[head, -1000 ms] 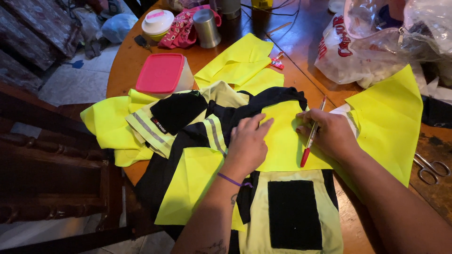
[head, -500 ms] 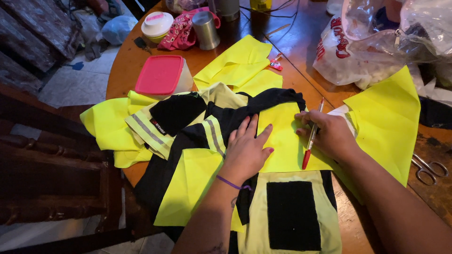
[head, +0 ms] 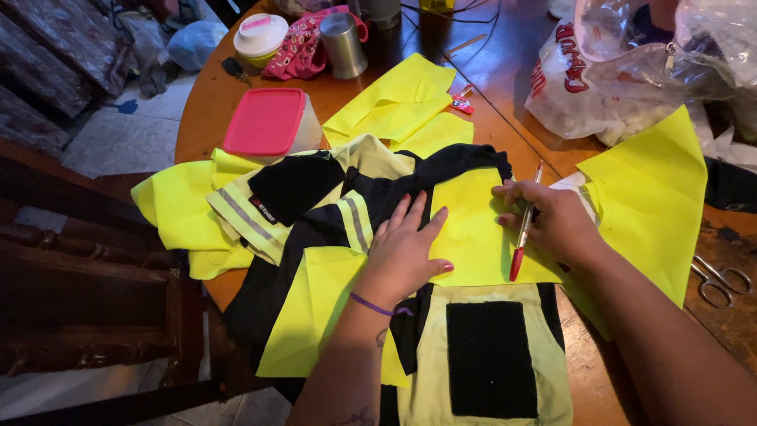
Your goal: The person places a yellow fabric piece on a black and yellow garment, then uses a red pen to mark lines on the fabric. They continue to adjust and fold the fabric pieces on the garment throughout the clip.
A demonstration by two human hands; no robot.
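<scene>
- The left hand (head: 406, 244) lies flat with fingers spread wide on the neon-yellow and black fabric garment (head: 355, 229), which is on the round brown wooden table (head: 489, 79).
- The right hand (head: 552, 221) holds a thin red pen (head: 523, 233); its tip touches a yellow fabric piece (head: 473, 229).
- The metal scissors (head: 721, 280) are cut off at the right edge.
- The pink-lidded plastic box (head: 268, 122) is partly covered by fabric.
</scene>
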